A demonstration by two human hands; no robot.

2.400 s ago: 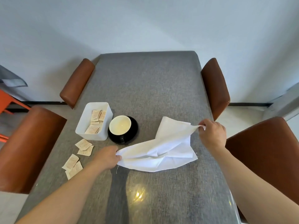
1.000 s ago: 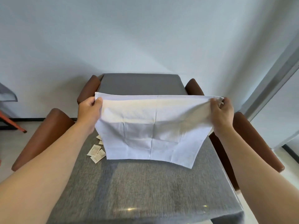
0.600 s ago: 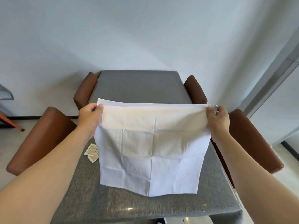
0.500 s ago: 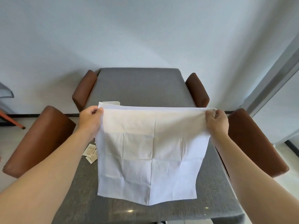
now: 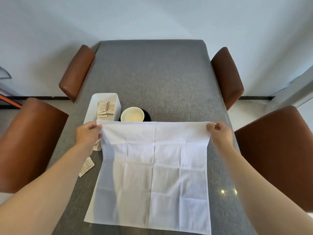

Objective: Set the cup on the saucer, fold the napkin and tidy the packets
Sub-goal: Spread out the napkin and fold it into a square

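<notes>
A white cloth napkin [image 5: 152, 172] is spread open, its near part lying on the grey table [image 5: 152, 78]. My left hand [image 5: 88, 134] pinches its far left corner and my right hand [image 5: 220, 134] pinches its far right corner, holding that edge taut just above the table. Behind the edge, a cream cup [image 5: 132, 114] stands on a black saucer [image 5: 147, 114]. A white box [image 5: 94, 106] left of the cup holds several packets [image 5: 106, 109]. Loose packets [image 5: 87, 167] lie on the table under my left forearm; some are hidden by the hand and napkin.
Brown leather chairs flank the table: two on the left [image 5: 30, 138] [image 5: 77, 70] and two on the right [image 5: 227, 73] [image 5: 277, 150]. A white wall stands behind the table's far end. An orange frame [image 5: 8, 100] shows at the left edge.
The napkin was lifted off the table, shaken out flat in the air, then lowered; its near half now rests on the table. The cup and box show again above its far edge.
</notes>
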